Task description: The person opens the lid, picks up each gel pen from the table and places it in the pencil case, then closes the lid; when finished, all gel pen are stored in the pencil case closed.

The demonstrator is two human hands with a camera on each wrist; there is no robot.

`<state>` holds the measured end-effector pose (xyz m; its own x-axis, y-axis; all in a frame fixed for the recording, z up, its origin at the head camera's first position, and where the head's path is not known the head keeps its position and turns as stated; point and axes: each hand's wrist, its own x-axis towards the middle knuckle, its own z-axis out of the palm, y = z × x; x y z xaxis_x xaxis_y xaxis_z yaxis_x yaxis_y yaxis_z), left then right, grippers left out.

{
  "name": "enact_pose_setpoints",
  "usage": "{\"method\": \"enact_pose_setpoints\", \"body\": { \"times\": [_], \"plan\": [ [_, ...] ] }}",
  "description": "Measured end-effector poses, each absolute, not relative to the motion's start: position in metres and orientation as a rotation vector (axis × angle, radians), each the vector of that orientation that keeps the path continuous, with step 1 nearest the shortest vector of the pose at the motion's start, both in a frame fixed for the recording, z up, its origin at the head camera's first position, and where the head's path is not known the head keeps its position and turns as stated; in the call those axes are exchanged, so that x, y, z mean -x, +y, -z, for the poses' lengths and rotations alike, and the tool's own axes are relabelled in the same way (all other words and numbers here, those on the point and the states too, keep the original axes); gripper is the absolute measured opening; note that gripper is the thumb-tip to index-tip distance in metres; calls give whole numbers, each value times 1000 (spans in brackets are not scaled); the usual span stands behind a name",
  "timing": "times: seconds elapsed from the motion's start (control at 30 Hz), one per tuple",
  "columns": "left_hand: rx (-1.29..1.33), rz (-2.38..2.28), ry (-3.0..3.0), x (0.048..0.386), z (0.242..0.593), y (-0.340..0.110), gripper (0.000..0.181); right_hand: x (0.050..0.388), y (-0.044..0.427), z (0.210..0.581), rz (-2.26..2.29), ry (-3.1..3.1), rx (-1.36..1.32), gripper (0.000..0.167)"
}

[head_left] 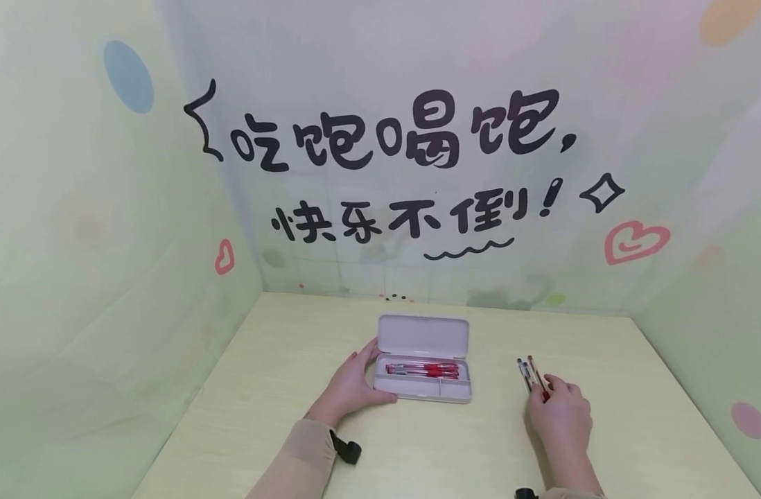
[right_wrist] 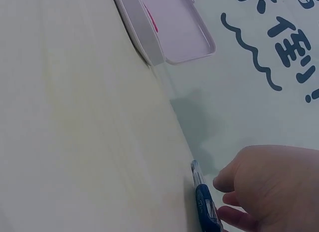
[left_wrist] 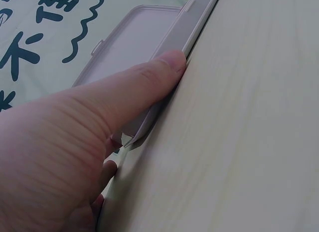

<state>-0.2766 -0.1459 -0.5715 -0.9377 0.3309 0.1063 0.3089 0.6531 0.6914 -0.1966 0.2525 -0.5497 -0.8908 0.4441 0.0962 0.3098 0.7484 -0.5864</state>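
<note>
While the left hand (head_left: 351, 387) grips the pencil case (head_left: 412, 387) by its left end, the right hand (head_left: 561, 414) pinches pens (head_left: 537, 376): presumably light, stiff, slippery; best held mid-barrel.

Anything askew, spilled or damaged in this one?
Nothing stands out: the open pencil case sits flat on the table, red pens lie together inside, and the right hand holds other pens. No spill or damage shows.
</note>
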Motion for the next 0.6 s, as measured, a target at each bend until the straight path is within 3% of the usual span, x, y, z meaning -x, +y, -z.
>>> {"method": "enact_pose_setpoints", "body": {
  "times": [0.6],
  "plan": [
    [-542,-1180,2831,276,573,-146,133,197,257,554,-779,-2785,677,49]
  ]
}}
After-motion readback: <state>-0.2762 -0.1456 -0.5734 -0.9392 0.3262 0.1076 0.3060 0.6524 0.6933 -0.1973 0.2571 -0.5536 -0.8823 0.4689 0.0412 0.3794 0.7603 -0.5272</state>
